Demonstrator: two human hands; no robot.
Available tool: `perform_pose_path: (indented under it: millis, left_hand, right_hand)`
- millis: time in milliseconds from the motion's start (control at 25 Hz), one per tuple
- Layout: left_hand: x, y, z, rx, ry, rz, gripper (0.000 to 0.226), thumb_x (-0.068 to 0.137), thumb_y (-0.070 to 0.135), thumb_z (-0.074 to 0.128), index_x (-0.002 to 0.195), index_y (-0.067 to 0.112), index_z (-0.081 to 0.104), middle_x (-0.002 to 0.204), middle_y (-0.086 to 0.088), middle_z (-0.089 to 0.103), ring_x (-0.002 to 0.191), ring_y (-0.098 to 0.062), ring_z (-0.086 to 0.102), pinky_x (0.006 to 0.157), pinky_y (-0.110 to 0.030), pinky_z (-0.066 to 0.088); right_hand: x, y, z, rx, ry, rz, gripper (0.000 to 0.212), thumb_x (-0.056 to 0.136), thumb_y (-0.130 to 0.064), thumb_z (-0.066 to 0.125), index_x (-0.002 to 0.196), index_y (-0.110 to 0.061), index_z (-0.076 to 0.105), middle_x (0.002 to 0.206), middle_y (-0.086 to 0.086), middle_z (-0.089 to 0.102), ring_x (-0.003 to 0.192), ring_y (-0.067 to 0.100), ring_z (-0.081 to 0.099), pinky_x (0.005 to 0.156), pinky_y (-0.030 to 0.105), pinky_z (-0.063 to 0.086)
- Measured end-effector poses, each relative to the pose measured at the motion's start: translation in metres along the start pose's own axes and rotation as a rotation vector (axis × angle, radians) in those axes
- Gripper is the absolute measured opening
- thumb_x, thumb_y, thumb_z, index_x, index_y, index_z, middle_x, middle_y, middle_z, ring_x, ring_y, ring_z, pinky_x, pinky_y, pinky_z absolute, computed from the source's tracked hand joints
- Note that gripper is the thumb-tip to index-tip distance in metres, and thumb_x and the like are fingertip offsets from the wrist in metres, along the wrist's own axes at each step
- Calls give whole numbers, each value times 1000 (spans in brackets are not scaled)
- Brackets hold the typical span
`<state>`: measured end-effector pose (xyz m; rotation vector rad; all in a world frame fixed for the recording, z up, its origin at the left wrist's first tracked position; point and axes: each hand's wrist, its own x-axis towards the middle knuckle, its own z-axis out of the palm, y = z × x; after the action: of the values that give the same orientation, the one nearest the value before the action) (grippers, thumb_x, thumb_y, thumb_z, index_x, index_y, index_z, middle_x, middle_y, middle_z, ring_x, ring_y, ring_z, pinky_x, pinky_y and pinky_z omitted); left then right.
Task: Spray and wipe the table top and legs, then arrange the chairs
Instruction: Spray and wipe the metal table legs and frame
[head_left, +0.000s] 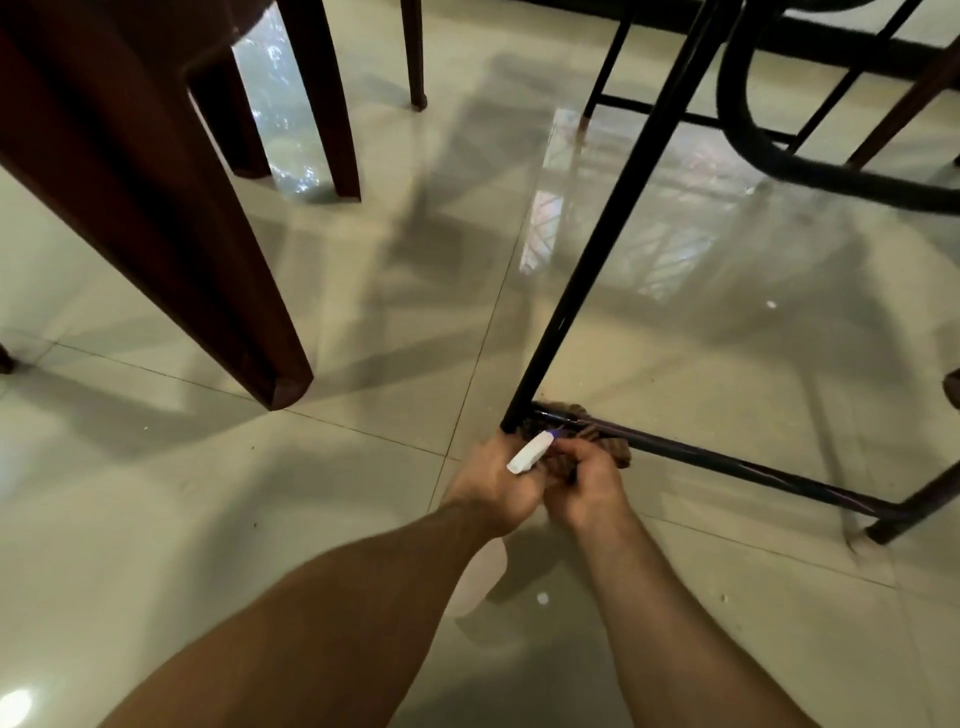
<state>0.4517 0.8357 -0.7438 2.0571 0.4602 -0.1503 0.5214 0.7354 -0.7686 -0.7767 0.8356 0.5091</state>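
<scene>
Two hands met low at the foot of a black metal table leg (597, 249), where it stood on the glossy pale tiled floor (322, 519). The left hand (493, 483) was curled round a spray bottle (530, 451), whose white head with a purple tip pointed up and to the right, toward the corner where the leg joined a low black bar (727, 460). Any print on the sprayer was too blurred to read. A pale see-through shape below the left wrist seemed to be the bottle's body, though this could not be told for sure. The right hand (584, 488), just beside the left and touching it, gripped a brown patterned cloth (619, 453), bunched against the bar close to the corner, with part of it showing behind the bar. The bar ran off to the right, near the floor, to meet a dark brown leg at the frame's edge. To the left, well apart from the hands, stood the thick reddish-brown chair leg (171, 218), with more chair legs behind it. At the upper right a black curved tube (779, 161) lay on the floor among thin black struts.
</scene>
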Motion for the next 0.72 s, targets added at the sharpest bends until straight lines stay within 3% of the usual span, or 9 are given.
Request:
perform_pose_path:
  millis: [120, 200, 320, 400, 520, 640, 720]
  left_hand:
    - [0, 4, 15, 51, -31, 12, 12, 84, 18, 55, 73, 13, 58, 77, -14, 64, 69, -40, 63, 56, -45, 56]
    - [3, 12, 23, 52, -59, 13, 12, 82, 18, 55, 74, 11, 61, 72, -11, 64, 71, -41, 67, 60, -52, 61]
    - [12, 29, 37, 81, -54, 7, 15, 86, 17, 56, 76, 8, 63, 70, -8, 64, 72, -40, 69, 62, -50, 62]
    - [12, 44, 54, 70, -95, 12, 14, 84, 17, 56, 76, 8, 64, 76, -14, 69, 72, -40, 69, 64, -52, 62]
    - [11, 64, 85, 59, -156, 1, 19, 85, 15, 54, 67, 14, 55, 74, -16, 67, 73, -42, 69, 65, -53, 61]
    - [10, 77, 113, -1, -179, -24, 18, 80, 25, 53, 72, 11, 61, 70, -8, 68, 70, -38, 69, 64, -55, 61]
    - [10, 86, 130, -36, -212, -17, 19, 75, 33, 52, 66, 20, 63, 58, 1, 63, 59, -30, 63, 61, -53, 62]
  right_hand:
    - [2, -43, -29, 237, 73, -162, 35, 93, 9, 39, 81, -12, 64, 56, 4, 69, 73, 20, 65, 105, 40, 49]
    - [-2, -57, -42, 88, 23, -100, 44, 93, 11, 34, 77, -8, 71, 63, 12, 72, 74, 25, 69, 101, 45, 50]
    - [9, -62, -56, 40, 18, -47, 31, 90, 13, 37, 103, 5, 64, 91, 22, 73, 85, 33, 67, 98, 48, 51]
    - [19, -78, -70, 183, 82, -151, 34, 91, 13, 45, 114, -5, 63, 108, 16, 71, 84, 27, 68, 100, 44, 52]
    - [21, -104, -97, 59, 82, -137, 23, 94, 8, 51, 109, -3, 65, 93, 13, 74, 83, 23, 72, 86, 39, 56]
    - [25, -122, -121, 143, 101, -174, 30, 93, 7, 53, 120, 0, 63, 111, 17, 72, 102, 28, 71, 83, 41, 59]
    - [19, -133, -130, 87, 67, -126, 18, 94, 6, 52, 105, 1, 65, 96, 16, 74, 83, 22, 74, 66, 35, 62]
